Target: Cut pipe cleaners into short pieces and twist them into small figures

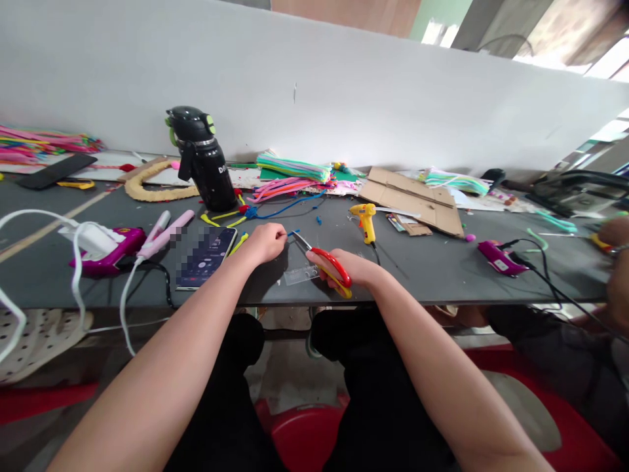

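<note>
My left hand (pixel 266 240) is closed in a pinch on a short blue pipe cleaner piece (pixel 293 232) just above the dark table (pixel 432 269). My right hand (pixel 350 269) grips red-and-yellow scissors (pixel 328 261), whose blades point at the blue piece. A small clear plastic piece (pixel 301 275) lies on the table under the scissors. A phone (pixel 206 257) lies left of my left hand.
A black bottle (pixel 204 159), a yellow glue gun (pixel 365 221), cardboard (pixel 413 200), piles of coloured pipe cleaners (pixel 293 172), a purple glue gun (pixel 496 257), a pink tool with white cables (pixel 105 248). Another person's hand (pixel 614 236) is at the right edge.
</note>
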`<state>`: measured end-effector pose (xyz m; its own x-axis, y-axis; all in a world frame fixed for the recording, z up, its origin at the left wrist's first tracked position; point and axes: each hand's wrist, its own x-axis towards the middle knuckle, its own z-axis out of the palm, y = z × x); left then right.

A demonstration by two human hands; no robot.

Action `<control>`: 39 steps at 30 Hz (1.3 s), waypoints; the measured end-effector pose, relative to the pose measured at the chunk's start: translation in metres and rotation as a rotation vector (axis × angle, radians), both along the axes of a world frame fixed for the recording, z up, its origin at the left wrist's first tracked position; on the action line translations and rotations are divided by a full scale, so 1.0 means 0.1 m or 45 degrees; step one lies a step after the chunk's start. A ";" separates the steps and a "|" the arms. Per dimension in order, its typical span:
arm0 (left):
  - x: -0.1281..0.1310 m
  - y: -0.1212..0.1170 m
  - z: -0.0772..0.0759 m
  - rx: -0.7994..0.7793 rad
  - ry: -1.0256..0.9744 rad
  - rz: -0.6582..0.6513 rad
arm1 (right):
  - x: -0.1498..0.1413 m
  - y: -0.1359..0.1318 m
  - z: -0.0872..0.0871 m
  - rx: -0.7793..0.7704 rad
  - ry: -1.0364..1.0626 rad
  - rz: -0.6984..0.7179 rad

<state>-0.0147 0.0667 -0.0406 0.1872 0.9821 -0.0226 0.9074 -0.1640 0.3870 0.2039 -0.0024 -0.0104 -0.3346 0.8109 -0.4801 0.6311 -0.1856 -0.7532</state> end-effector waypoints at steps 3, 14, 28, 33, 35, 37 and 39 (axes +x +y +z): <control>-0.02 0.01 -0.02 0.007 -0.012 -0.001 | 0.00 0.01 -0.02 0.002 0.017 0.003; -0.01 -0.02 0.02 0.008 -0.001 0.021 | -0.03 0.01 -0.02 0.030 -0.033 -0.026; -0.14 -0.01 0.01 0.053 0.010 0.029 | -0.04 0.03 -0.06 0.037 0.013 -0.065; -0.19 0.02 0.00 0.075 0.012 0.018 | -0.05 -0.03 -0.02 0.010 0.057 -0.172; -0.21 0.03 0.01 0.071 0.010 0.027 | -0.04 -0.03 -0.02 -0.041 0.081 -0.185; -0.21 0.04 0.02 0.070 0.005 0.043 | -0.03 -0.02 -0.04 -0.051 0.109 -0.187; -0.20 0.04 0.03 0.078 0.005 0.059 | -0.01 -0.02 -0.07 -0.030 0.131 -0.183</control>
<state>-0.0347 0.0702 -0.0379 0.1412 0.9893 0.0375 0.9160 -0.1449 0.3742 0.2029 -0.0039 -0.0174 -0.2644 0.8429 -0.4687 0.5168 -0.2864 -0.8068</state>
